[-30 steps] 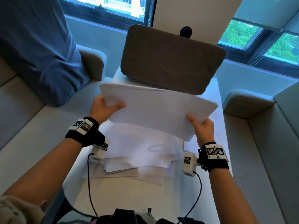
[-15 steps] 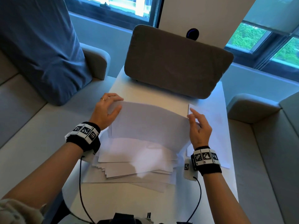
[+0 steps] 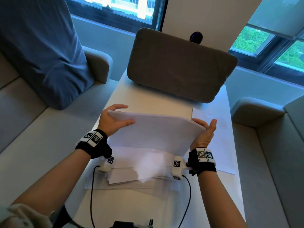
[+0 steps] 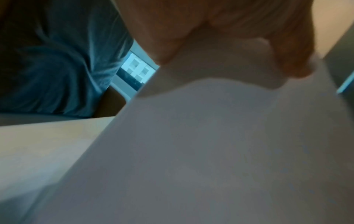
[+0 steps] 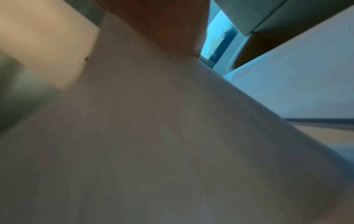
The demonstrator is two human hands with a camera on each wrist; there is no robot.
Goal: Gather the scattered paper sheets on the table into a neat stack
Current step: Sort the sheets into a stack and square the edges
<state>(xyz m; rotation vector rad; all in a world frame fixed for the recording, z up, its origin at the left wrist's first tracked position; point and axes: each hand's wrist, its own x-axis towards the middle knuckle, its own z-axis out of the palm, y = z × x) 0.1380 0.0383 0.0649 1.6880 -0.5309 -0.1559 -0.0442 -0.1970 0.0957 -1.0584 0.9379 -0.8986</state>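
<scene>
A bundle of white paper sheets (image 3: 156,132) stands tilted on its long edge on a fanned pile of sheets (image 3: 139,173) lying on the white table (image 3: 148,204). My left hand (image 3: 115,119) grips the bundle's left edge, thumb in front and fingers curled behind. At the right edge my right hand (image 3: 204,130) holds it, thumb on the front face. One loose sheet (image 3: 215,139) lies flat to the right. In the left wrist view the paper (image 4: 210,151) fills the frame below my fingers (image 4: 287,45). The right wrist view shows paper (image 5: 153,136) under my palm (image 5: 162,22).
A grey cushion (image 3: 181,66) stands across the far end of the table. A blue cushion (image 3: 37,46) leans on the sofa at the left. Grey sofa seats flank the table on both sides (image 3: 271,162). Wrist-camera cables (image 3: 91,195) trail over the near table.
The bundle came down from mid-air and now stands on edge on the pile. My right hand left the loose sheet on the right and took the bundle's right edge.
</scene>
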